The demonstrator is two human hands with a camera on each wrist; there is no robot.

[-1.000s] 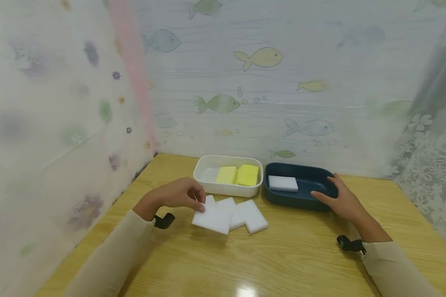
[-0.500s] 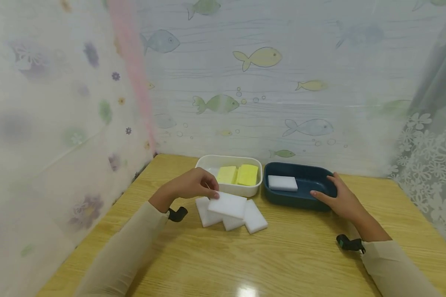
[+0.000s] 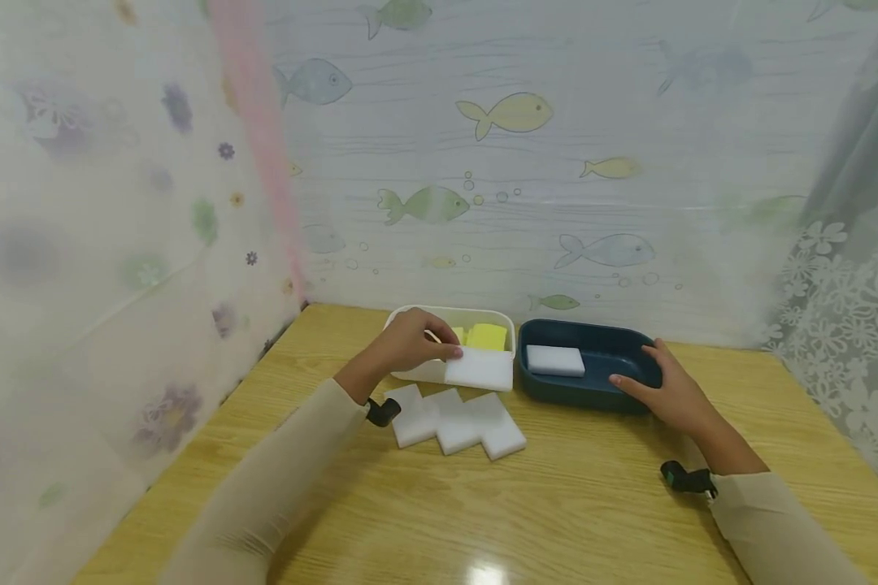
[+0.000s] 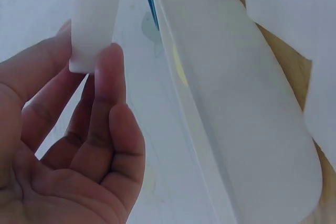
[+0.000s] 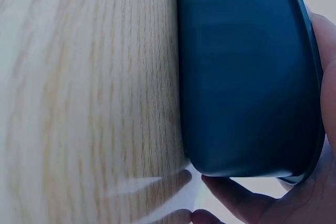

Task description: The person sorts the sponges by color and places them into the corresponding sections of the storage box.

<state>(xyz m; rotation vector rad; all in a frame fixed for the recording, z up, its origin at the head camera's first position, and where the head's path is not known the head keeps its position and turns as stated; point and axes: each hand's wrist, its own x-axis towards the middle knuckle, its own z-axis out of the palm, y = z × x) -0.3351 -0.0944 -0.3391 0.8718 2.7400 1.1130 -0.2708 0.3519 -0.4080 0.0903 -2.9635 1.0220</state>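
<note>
My left hand [image 3: 415, 341] pinches a white sponge [image 3: 480, 369] by one edge between thumb and fingertips. In the head view that sponge overlaps the front wall of the white bin [image 3: 417, 372]; the left wrist view has the sponge [image 4: 97, 19] raised beside the bin's rim. Yellow sponges [image 3: 487, 337] lie inside the white bin, partly hidden by my hand and the held sponge. My right hand [image 3: 675, 396] grips the right end of a dark blue bin [image 3: 593, 396], thumb over its near rim. Inside, on the left, lies one white sponge [image 3: 555, 361].
Three white sponges [image 3: 457, 422] lie overlapping in a row on the wooden table [image 3: 556, 512], in front of the white bin. The two bins stand side by side close to the fish-patterned back curtain [image 3: 424, 268]. A flowered curtain [image 3: 117, 309] borders the left side.
My left hand has lifted the white sponge off the row on the table and carried it right and away, up to the white bin. The right hand stays on the dark blue bin.
</note>
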